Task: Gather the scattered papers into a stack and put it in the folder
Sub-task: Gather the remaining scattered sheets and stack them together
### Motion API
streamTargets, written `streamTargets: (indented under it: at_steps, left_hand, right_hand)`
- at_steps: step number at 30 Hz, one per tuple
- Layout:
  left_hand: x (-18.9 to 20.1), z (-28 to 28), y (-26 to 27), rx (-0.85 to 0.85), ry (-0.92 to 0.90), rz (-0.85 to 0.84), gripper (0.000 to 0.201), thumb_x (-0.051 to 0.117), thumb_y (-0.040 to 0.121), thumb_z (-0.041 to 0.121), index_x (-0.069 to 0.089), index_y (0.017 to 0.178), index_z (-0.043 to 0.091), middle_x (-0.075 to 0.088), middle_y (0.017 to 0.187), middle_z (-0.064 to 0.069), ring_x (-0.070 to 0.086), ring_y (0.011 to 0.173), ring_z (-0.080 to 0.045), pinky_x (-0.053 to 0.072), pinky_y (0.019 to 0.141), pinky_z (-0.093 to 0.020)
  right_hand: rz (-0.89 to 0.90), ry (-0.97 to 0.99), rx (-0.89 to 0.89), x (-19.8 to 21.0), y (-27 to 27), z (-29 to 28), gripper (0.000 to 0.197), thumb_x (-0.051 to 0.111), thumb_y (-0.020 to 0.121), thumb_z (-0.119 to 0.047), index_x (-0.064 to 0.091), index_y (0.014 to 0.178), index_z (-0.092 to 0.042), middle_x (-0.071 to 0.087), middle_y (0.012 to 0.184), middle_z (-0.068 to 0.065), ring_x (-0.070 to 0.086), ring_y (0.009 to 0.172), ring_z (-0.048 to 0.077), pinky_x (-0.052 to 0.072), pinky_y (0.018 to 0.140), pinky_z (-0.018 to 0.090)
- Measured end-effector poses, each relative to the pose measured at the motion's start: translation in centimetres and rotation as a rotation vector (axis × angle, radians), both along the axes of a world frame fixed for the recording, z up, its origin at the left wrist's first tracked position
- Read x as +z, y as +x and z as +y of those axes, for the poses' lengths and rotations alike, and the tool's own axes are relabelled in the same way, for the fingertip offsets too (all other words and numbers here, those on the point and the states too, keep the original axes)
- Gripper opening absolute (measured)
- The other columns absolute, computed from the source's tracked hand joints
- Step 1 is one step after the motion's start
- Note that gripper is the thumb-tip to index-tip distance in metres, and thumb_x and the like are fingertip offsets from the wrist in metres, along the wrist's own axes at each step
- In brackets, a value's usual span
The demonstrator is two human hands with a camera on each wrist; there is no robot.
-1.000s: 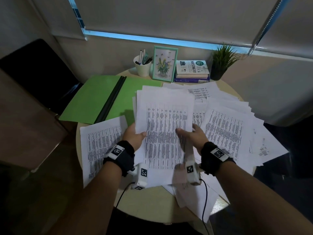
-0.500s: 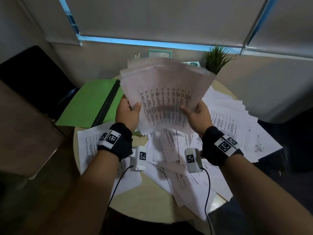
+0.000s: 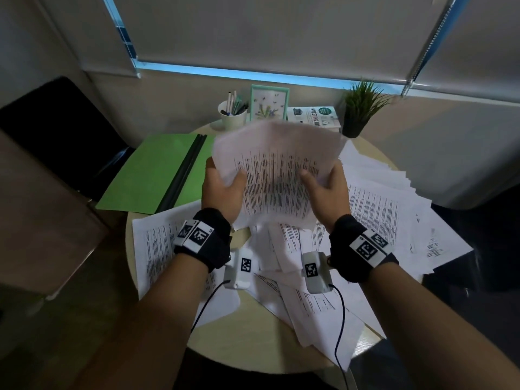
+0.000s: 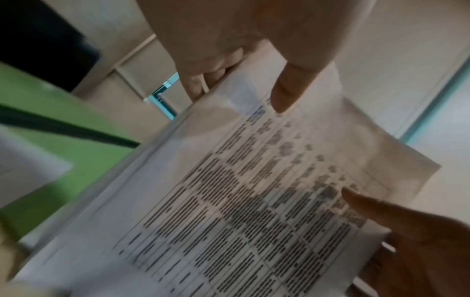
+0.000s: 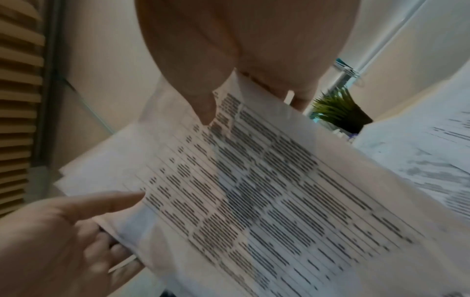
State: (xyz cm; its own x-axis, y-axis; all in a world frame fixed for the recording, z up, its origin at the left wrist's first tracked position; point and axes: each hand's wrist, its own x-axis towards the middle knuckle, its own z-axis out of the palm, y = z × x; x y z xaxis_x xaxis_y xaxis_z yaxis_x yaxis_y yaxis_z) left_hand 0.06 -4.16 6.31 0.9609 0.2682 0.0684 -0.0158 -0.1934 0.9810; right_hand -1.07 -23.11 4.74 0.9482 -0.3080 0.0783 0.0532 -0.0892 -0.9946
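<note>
Both hands hold a bundle of printed sheets tilted up above the round table. My left hand grips its left edge, thumb on the front and fingers behind; my right hand grips the right edge the same way. The wrist views show the bundle close up with a thumb pressed on the print. An open green folder with a dark spine lies flat at the table's left. Loose papers remain spread over the right side, with one sheet under my left forearm.
Along the back of the table stand a white pen cup, a framed picture, a pile of books and a small potted plant. A dark chair is at the left. Sheets overhang the table's front right edge.
A second ago the bundle lay low over the table; both hands raised it upright, and it has now come down a little and tilted, still held at both edges.
</note>
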Motion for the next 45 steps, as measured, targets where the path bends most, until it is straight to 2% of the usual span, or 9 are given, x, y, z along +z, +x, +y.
streamTargets:
  at_steps: [6, 11, 15, 21, 24, 28, 34, 40, 45]
  left_hand:
    - [-0.9, 0.4, 0.3, 0.000, -0.096, 0.112, 0.038, 0.054, 0.091, 0.002, 0.043, 0.127, 0.010, 0.058, 0.114, -0.003, 0.057, 0.098, -0.020, 0.047, 0.083, -0.031]
    - [1.3, -0.5, 1.7, -0.018, -0.161, 0.010, 0.041, 0.053, 0.087, -0.006, 0.042, 0.122, 0.012, 0.056, 0.111, 0.000, 0.055, 0.088, -0.010, 0.043, 0.069, -0.014]
    - [2.0, -0.4, 2.4, -0.023, -0.232, -0.031, 0.049, 0.058, 0.079, -0.007, 0.041, 0.116, 0.020, 0.058, 0.104, 0.004, 0.058, 0.088, -0.007, 0.050, 0.073, -0.023]
    - [0.2, 0.3, 3.3, -0.059, -0.110, 0.048, 0.039, 0.053, 0.082, -0.009, 0.052, 0.119, 0.004, 0.061, 0.103, -0.005, 0.058, 0.089, -0.020, 0.050, 0.072, -0.022]
    - [0.2, 0.5, 4.0, -0.079, -0.122, 0.040, 0.041, 0.047, 0.082, -0.014, 0.053, 0.120, 0.001, 0.061, 0.093, -0.003, 0.057, 0.074, -0.009, 0.045, 0.053, -0.006]
    - [0.1, 1.1, 4.3, -0.101, -0.152, -0.003, 0.041, 0.047, 0.082, -0.012, 0.056, 0.118, 0.005, 0.065, 0.092, 0.003, 0.061, 0.071, 0.006, 0.050, 0.061, -0.010]
    - [-3.1, 2.3, 3.9, -0.304, 0.049, 0.137, 0.032, 0.050, 0.096, 0.012, 0.050, 0.128, 0.007, 0.062, 0.106, -0.007, 0.059, 0.087, -0.018, 0.047, 0.067, -0.021]
    - [-1.3, 4.4, 4.6, -0.296, 0.095, 0.144, 0.024, 0.046, 0.100, 0.018, 0.053, 0.121, 0.007, 0.061, 0.106, -0.002, 0.058, 0.099, -0.022, 0.045, 0.084, -0.029]
    - [-0.9, 9.1, 5.2, -0.166, 0.106, 0.147, 0.035, 0.045, 0.099, 0.011, 0.039, 0.133, 0.010, 0.052, 0.113, 0.006, 0.052, 0.097, -0.014, 0.039, 0.078, -0.019]
  right_hand:
    - [0.104, -0.009, -0.049, -1.5, -0.4, 1.6, 0.022, 0.058, 0.095, -0.021, 0.053, 0.116, -0.016, 0.065, 0.109, -0.002, 0.064, 0.099, 0.016, 0.054, 0.090, 0.044]
    - [-0.035, -0.033, -0.134, 0.9, 0.3, 3.8, 0.005, 0.047, 0.100, -0.017, 0.047, 0.105, -0.018, 0.060, 0.096, -0.014, 0.060, 0.089, 0.004, 0.051, 0.072, 0.019]
    - [-0.088, -0.023, -0.262, 1.3, 0.0, 4.4, 0.016, 0.056, 0.093, -0.009, 0.044, 0.099, -0.018, 0.057, 0.088, -0.013, 0.056, 0.077, -0.003, 0.043, 0.058, 0.004]
    - [0.086, -0.048, -0.357, -0.9, -0.2, 4.3, 0.014, 0.058, 0.091, -0.011, 0.050, 0.102, -0.015, 0.060, 0.087, -0.011, 0.056, 0.077, -0.001, 0.044, 0.059, 0.014]
    - [0.075, -0.106, -0.357, -0.2, 0.1, 4.6, 0.010, 0.056, 0.092, -0.008, 0.049, 0.098, -0.014, 0.058, 0.085, -0.013, 0.055, 0.076, -0.002, 0.041, 0.053, 0.006]
    - [0.031, -0.151, -0.389, 0.5, -0.1, 4.7, 0.015, 0.053, 0.092, -0.004, 0.046, 0.099, -0.015, 0.056, 0.086, -0.015, 0.053, 0.075, -0.006, 0.038, 0.049, 0.000]
    - [0.266, -0.312, -0.362, -2.4, -1.0, 5.4, 0.015, 0.047, 0.095, -0.006, 0.045, 0.107, -0.014, 0.056, 0.086, -0.001, 0.058, 0.078, 0.023, 0.040, 0.060, 0.022]
    - [0.161, -0.385, -0.351, 0.2, 0.0, 6.6, 0.018, 0.042, 0.096, -0.007, 0.044, 0.112, -0.014, 0.056, 0.093, 0.000, 0.053, 0.078, 0.022, 0.035, 0.052, 0.021]
    - [0.122, -0.398, -0.157, 1.8, 1.9, 9.5, 0.057, 0.047, 0.094, -0.003, 0.028, 0.144, -0.019, 0.053, 0.115, -0.003, 0.052, 0.092, 0.015, 0.041, 0.080, 0.027]
